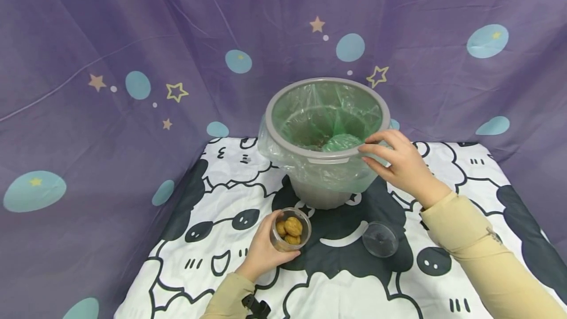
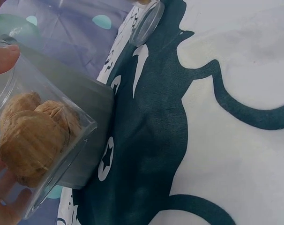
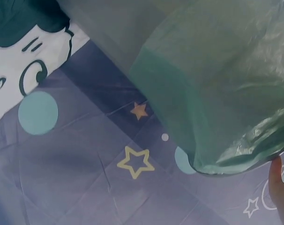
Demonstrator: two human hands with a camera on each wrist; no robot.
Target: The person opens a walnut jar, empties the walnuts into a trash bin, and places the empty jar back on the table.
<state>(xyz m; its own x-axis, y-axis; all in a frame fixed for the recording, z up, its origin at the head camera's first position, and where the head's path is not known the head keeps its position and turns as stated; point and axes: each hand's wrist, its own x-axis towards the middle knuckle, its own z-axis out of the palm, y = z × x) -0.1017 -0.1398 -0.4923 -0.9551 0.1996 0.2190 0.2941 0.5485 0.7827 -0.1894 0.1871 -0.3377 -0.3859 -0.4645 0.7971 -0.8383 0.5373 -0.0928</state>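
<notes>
My left hand (image 1: 265, 249) holds a clear plastic jar (image 2: 81, 115) round its side, tilted so its round top faces the head camera. Several brown walnuts (image 1: 292, 228) sit inside it. Up at the near right rim of a grey trash can (image 1: 310, 188), my right hand (image 1: 405, 164) pinches the edge, thumb low on the outside and fingers at the top. A thin green bag (image 1: 305, 117) lines the can and folds over its rim. In the left wrist view, the can's wall stands close behind the jar.
A clear round lid (image 1: 380, 239) lies on the black-and-white patterned cloth (image 1: 345, 292) below my right forearm. Behind the can hangs a purple curtain (image 1: 283, 4) with stars and blue ovals. Crumpled green plastic (image 1: 341, 143) shows inside the can.
</notes>
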